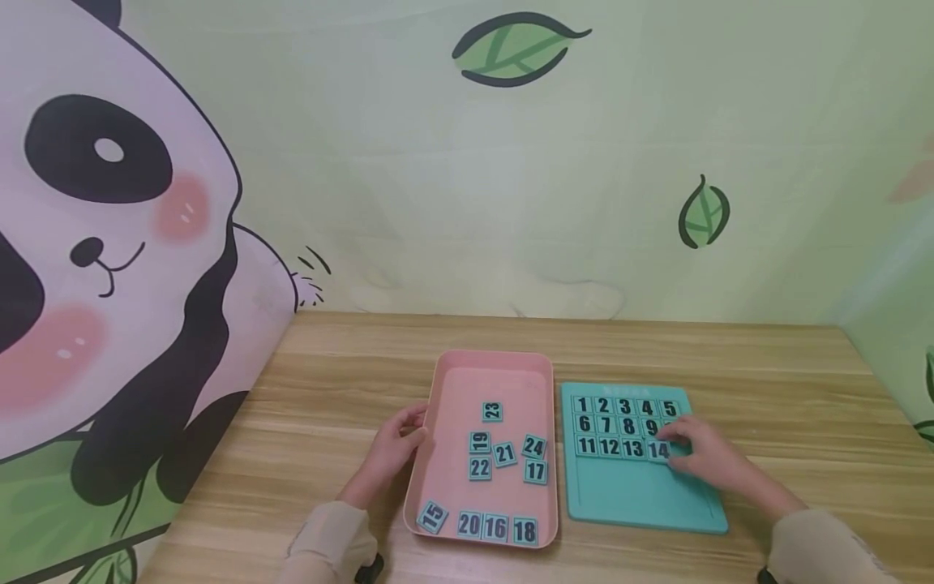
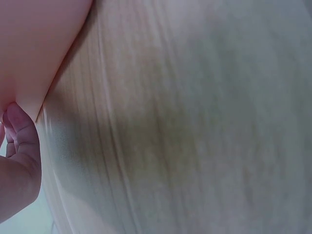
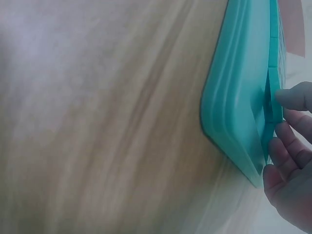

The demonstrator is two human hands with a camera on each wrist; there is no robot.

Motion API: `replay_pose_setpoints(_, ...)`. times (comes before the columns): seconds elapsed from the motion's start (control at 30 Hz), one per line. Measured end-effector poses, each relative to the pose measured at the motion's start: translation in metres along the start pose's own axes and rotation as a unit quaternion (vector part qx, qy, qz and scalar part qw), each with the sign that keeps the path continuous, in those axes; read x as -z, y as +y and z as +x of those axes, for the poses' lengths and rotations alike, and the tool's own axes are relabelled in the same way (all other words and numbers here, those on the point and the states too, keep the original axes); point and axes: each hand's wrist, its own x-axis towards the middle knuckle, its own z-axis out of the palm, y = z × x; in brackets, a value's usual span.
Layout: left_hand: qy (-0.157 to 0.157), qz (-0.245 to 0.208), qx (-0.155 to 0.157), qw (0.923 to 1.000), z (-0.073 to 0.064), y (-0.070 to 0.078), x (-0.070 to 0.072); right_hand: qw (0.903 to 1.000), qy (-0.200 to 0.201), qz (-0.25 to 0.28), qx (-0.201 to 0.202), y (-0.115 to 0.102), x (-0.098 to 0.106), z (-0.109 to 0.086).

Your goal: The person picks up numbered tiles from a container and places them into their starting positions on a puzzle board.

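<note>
My right hand (image 1: 704, 454) is over the right side of a teal number board (image 1: 642, 499), its finger and thumb pinching the tile marked 14 (image 1: 658, 451). In the right wrist view that tile (image 3: 275, 95) tilts a little up from the board, at the end of its row. Tiles 1 to 13 sit in rows on the board, with some of the second row behind my fingers. My left hand (image 1: 394, 446) rests against the left outer wall of a pink tray (image 1: 445, 405), fingers loosely bent; its thumb (image 2: 19, 119) touches the wall in the left wrist view.
Loose number tiles lie in the tray, among them 23 (image 1: 492, 412), 21 (image 1: 504, 454), 17 (image 1: 536, 471) and a turned 15 (image 1: 433, 517). Tray and board stand side by side on a wooden table (image 1: 788, 389). Behind is a wall with a panda print (image 1: 204, 324).
</note>
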Motion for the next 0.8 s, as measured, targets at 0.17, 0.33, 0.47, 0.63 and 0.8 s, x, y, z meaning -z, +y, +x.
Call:
replay_pose_setpoints(0.17,-0.001,0.002,0.001,1.0,0.0,0.001,0.0,0.9997,0.006,-0.022,-0.006,-0.002,-0.004,0.002)
replay_pose_setpoints(0.33,-0.003,-0.004,0.005,1.0,-0.001,0.001,0.0,0.9986,0.008,-0.048,-0.022,-0.004,-0.006,0.003)
replay_pose_setpoints(0.47,-0.002,-0.001,0.003,1.0,0.0,0.001,0.0,0.9978,0.012,-0.061,-0.021,-0.006,-0.006,0.003)
replay_pose_setpoints(0.63,-0.001,-0.005,0.006,1.0,0.0,0.001,0.0,0.9981,0.028,-0.054,-0.007,-0.013,-0.003,0.006)
replay_pose_setpoints(0.8,-0.001,-0.002,0.006,1.0,0.0,0.0,0.001,0.9987,0.042,-0.03,0.0,-0.02,-0.003,0.011)
